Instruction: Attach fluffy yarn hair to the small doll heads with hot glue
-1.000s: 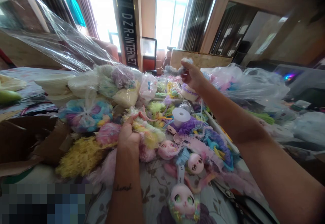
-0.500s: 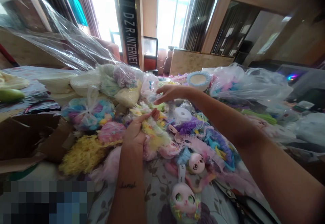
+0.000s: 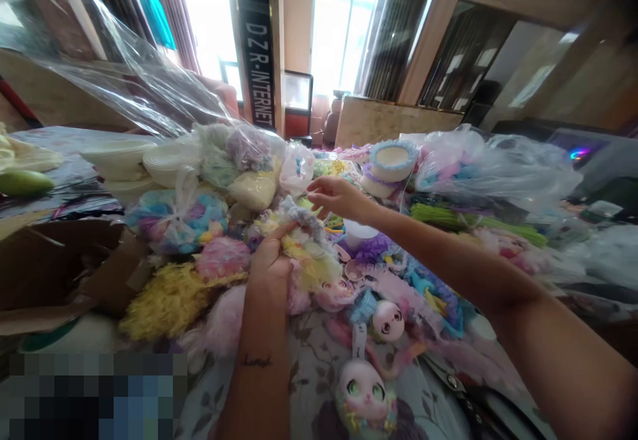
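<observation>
My left hand [image 3: 272, 260] is closed on a bundle of pastel fluffy yarn [image 3: 312, 260], yellow, pink and white, held over the table. A grey-purple fuzzy strand [image 3: 304, 214] runs from that bundle up toward my right hand [image 3: 335, 195], whose fingers are pinched together near its upper end. Just below lie pink doll heads [image 3: 387, 320] with big eyes and a larger green-eyed doll head [image 3: 359, 388]. A white ribbon spool [image 3: 359, 230] sits partly hidden behind my right wrist.
Clear plastic bags [image 3: 493, 167] of fluffy trim crowd the back. Stacked white discs [image 3: 117, 157] and a tied bag of coloured pompoms [image 3: 174, 217] lie left, a cardboard box [image 3: 54, 274] nearer. Yellow fluff [image 3: 167, 300] lies beside it. Blue-rimmed round pads [image 3: 393, 161] stand behind. A floral tablecloth [image 3: 309, 360] covers the table.
My right hand came down from holding a grey fuzzy piece high at the back to the bundle at my left hand. The left hand stayed on the yarn bundle.
</observation>
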A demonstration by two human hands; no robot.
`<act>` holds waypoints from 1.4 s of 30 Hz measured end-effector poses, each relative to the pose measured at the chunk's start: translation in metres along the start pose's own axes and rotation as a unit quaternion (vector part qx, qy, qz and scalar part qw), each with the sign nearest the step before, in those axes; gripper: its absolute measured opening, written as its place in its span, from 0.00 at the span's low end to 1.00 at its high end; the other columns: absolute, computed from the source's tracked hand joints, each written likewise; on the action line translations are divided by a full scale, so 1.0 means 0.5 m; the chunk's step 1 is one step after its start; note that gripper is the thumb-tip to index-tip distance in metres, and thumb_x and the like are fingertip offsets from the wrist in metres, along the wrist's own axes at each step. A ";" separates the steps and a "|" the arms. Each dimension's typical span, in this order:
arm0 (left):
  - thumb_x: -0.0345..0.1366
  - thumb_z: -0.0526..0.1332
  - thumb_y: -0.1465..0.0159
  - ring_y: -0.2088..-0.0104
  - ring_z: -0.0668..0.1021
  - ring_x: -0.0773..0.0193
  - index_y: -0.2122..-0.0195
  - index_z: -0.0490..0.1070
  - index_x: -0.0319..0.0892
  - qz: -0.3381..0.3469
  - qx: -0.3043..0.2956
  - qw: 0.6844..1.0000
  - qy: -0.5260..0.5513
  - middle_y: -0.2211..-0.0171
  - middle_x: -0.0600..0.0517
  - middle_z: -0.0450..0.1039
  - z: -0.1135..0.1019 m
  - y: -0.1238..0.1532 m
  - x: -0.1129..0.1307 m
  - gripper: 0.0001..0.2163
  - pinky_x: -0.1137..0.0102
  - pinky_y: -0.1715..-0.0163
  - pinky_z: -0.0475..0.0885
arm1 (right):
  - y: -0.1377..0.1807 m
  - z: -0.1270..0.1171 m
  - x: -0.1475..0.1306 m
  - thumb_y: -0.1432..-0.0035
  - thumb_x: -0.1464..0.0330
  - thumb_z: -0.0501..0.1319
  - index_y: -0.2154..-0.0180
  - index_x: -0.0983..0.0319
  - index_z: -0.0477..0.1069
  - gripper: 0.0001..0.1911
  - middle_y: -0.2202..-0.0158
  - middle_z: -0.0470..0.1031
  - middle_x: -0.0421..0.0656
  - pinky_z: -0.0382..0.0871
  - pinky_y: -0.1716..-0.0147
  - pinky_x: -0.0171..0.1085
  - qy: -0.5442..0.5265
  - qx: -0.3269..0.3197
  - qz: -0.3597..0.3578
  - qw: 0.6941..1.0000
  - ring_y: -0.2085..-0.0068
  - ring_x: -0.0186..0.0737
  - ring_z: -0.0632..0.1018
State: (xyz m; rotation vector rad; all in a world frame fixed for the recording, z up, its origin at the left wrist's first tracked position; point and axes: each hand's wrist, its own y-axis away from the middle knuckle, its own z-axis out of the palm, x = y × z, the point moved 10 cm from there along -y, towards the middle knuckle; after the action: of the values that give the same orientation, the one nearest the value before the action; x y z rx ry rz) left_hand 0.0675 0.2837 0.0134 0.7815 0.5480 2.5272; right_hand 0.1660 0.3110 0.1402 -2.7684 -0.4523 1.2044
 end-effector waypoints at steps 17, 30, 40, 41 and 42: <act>0.17 0.61 0.45 0.75 0.81 0.59 0.66 0.75 0.35 0.060 -0.032 0.997 -0.045 0.78 0.51 0.77 0.021 0.014 0.017 0.10 0.66 0.68 0.80 | 0.071 0.022 0.008 0.47 0.68 0.60 0.80 0.63 0.63 0.13 0.81 0.62 0.35 0.52 0.76 0.31 0.057 0.043 -0.060 0.996 0.77 0.28 0.62; 0.37 0.53 0.35 0.70 0.82 0.60 0.61 0.72 0.36 0.047 -0.081 0.993 0.074 0.73 0.46 0.77 0.003 -0.018 0.033 0.12 0.65 0.65 0.80 | 0.054 -0.208 0.124 0.51 0.65 0.64 0.75 0.65 0.74 0.08 0.83 0.62 0.35 0.55 0.81 0.30 -0.167 0.260 0.075 0.948 0.81 0.27 0.61; 0.30 0.50 0.34 0.56 0.81 0.57 0.49 0.69 0.38 0.013 -0.212 0.976 0.057 0.62 0.43 0.79 0.048 0.001 0.013 0.15 0.58 0.50 0.73 | 0.071 -0.197 0.140 0.54 0.62 0.68 0.80 0.63 0.68 0.14 0.84 0.57 0.34 0.49 0.81 0.32 -0.172 0.259 0.078 0.947 0.80 0.27 0.56; 0.27 0.49 0.34 0.57 0.81 0.58 0.48 0.68 0.37 0.011 -0.205 0.977 0.056 0.62 0.44 0.79 0.048 0.000 0.011 0.16 0.59 0.50 0.73 | 0.069 -0.192 0.137 0.54 0.62 0.67 0.80 0.62 0.66 0.15 0.84 0.57 0.34 0.49 0.81 0.32 -0.175 0.250 0.073 0.950 0.80 0.27 0.57; 0.25 0.48 0.35 0.58 0.81 0.59 0.48 0.68 0.37 0.011 -0.196 0.979 0.059 0.63 0.44 0.79 0.047 -0.002 0.010 0.16 0.59 0.51 0.74 | 0.070 -0.186 0.132 0.53 0.62 0.67 0.81 0.62 0.65 0.15 0.84 0.57 0.34 0.49 0.81 0.32 -0.173 0.244 0.067 0.952 0.80 0.27 0.57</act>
State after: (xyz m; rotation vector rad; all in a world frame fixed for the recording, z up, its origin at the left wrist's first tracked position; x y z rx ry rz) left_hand 0.0781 0.2926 0.0334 0.4962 0.0667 2.5932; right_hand 0.2846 0.3011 0.1510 -2.2044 0.0217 1.5858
